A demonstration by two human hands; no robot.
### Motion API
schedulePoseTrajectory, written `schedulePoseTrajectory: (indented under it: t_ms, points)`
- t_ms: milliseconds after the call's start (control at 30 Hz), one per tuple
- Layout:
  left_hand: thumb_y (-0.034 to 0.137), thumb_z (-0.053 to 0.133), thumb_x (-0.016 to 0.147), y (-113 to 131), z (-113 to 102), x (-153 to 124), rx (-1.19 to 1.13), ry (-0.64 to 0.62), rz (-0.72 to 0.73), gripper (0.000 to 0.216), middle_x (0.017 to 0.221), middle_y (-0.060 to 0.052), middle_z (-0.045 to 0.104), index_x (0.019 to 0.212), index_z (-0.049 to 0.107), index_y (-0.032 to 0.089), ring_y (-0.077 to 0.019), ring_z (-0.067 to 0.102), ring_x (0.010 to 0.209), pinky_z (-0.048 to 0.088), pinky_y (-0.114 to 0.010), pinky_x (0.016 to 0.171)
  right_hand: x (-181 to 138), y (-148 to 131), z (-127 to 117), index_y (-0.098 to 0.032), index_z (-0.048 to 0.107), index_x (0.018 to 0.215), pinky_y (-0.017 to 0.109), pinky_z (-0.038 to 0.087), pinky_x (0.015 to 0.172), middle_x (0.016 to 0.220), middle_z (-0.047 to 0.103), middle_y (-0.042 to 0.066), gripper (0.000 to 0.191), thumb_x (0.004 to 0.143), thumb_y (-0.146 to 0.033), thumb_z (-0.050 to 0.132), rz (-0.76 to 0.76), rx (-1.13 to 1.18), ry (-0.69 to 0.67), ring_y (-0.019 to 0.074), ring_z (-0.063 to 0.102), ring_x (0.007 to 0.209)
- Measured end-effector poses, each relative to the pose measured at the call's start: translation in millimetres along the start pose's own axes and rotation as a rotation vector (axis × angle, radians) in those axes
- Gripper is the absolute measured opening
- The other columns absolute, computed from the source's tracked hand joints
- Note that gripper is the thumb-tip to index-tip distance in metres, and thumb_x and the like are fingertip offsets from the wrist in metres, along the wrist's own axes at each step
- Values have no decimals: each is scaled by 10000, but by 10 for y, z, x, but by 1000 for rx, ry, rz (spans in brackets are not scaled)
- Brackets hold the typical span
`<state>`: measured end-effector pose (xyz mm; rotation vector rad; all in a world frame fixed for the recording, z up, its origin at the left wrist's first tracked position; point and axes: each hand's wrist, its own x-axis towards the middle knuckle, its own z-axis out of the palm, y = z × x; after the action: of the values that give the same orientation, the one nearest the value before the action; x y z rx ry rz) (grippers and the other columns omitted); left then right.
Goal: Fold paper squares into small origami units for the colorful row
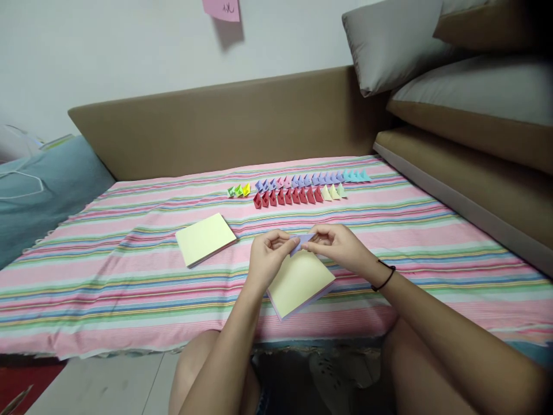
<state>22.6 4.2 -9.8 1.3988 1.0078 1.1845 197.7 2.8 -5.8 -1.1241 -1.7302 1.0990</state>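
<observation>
lilac paper (305,238), its ends finger-covered, is pinched by left hand (268,252) and right hand (341,244).

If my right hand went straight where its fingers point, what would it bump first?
Besides the purple paper pinched in it, the right hand would probably bump the left hand, just across from it. Depth is hard to judge from one view.

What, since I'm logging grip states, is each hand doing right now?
Left hand: closed, pinching the folded purple paper between thumb and fingers.
Right hand: closed, pinching the same paper's other side.
</observation>
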Motion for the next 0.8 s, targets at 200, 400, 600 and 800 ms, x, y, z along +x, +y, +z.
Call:
schedulePoseTrajectory:
  t_ms: [200, 400, 600, 800]
  points:
    - [330, 725, 672, 5, -29, 8, -36, -92, -4, 203, 634, -10, 636, 687, 638, 148, -121, 591, 614, 452, -224, 617, 0, -14, -21, -161, 578, 669, 262, 411, 610, 669, 578, -1, 219, 712, -354, 672, -95, 103, 43, 137, 536, 648]
    - [312, 736, 663, 54, -55, -30, -89, -155, -26, 206, 650, -24, 651, 671, 636, 133, -124, 617, 632, 489, -248, 670, -47, -141, 6, -153, 625, 782, 282, 449, 681, 739, 618, 9, 240, 663, -344, 710, -37, 294, 68, 131, 571, 691]
    - [305, 770, 622, 293, -26, -145, -82, -219, 73, 243, 685, -32, 660, 724, 643, 125, -130, 616, 622, 497, -256, 639, -269, -432, 42, -151, 618, 731, 270, 449, 651, 674, 592, -2, 190, 691, -323, 687, -103, 291, 91, 120, 549, 645]
    - [319, 771, 618, 487, 150, -475, -45, -132, 162, 255, 635, -20, 650, 688, 623, 123, -124, 609, 588, 483, -238, 598, -529, -633, 43, -175, 620, 701, 273, 455, 667, 696, 592, -5, 186, 717, -355, 666, -175, 290, 126, 129, 551, 671]
